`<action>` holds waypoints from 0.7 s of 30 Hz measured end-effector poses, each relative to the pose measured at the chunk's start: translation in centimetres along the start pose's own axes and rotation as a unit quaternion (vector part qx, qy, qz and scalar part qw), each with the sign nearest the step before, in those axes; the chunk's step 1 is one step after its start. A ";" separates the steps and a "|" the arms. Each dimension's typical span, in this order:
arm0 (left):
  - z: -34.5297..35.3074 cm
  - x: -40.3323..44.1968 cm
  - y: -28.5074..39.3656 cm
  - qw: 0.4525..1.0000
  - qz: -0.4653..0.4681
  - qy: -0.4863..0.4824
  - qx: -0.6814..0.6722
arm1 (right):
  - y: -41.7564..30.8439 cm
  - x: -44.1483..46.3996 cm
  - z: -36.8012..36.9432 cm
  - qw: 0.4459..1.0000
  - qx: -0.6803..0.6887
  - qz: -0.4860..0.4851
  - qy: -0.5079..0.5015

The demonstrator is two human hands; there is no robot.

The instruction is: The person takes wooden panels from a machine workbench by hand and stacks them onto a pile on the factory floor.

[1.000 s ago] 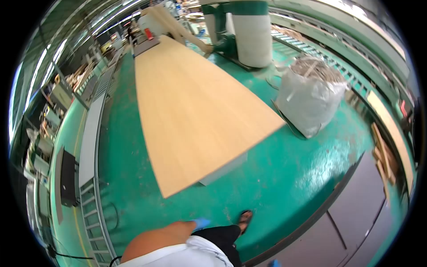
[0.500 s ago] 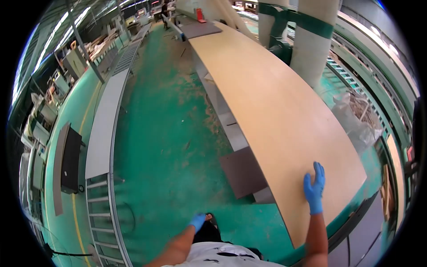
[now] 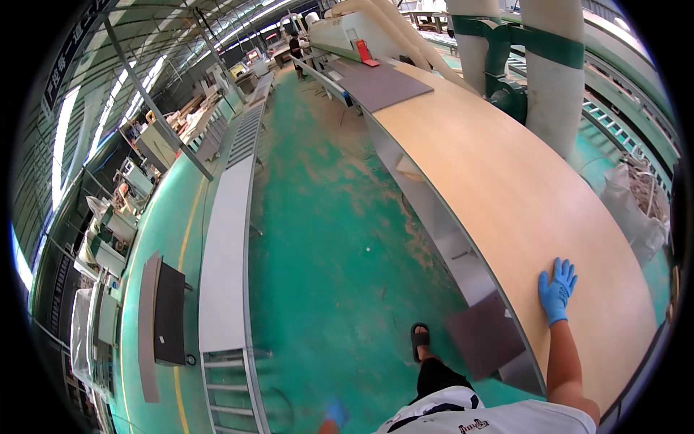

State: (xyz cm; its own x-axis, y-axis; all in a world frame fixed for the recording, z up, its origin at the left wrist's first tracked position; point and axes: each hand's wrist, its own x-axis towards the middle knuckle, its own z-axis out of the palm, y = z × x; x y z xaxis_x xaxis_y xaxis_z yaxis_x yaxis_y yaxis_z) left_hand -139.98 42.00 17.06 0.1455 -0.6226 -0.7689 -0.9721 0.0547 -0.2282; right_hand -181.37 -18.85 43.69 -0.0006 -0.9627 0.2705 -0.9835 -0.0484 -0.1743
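Note:
My right hand (image 3: 557, 291), in a blue glove, lies flat with its fingers spread on a large light wood-coloured board (image 3: 506, 202). Nothing is gripped in it. The board covers a long bench with open space beneath. My left hand (image 3: 335, 414), also blue-gloved, hangs low at the bottom edge of the view over the green floor; motion smears its fingers. A dark brown panel (image 3: 394, 85) lies at the far end of the board, with a red object (image 3: 366, 53) by its far edge.
A roller conveyor bearing a long grey panel (image 3: 225, 253) runs along the left. Under the bench a brown panel (image 3: 488, 334) juts out. A dark cart (image 3: 170, 312) stands farther left. Dust-collector bags (image 3: 555, 79) and a white sack (image 3: 637, 210) are at the right. A person (image 3: 296, 52) stands far off.
The view has swung so that the board lies to the right. My right hand came into view and rests on the board. My left hand remains low beside my body.

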 end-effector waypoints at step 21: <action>-65.3 31.4 -38.7 0.733 -0.081 0.488 -0.467 | -27.6 26.5 11.4 0.983 0.162 -0.070 0.048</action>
State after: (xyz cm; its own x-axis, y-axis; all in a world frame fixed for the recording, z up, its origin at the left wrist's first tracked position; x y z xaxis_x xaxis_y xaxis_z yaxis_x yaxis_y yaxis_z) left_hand -109.79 -30.60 40.73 0.5146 -0.8490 0.1203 -0.7255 -0.3563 0.5888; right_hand -152.16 -46.07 44.89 0.0977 -0.9121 0.3982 -0.8664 -0.2748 -0.4168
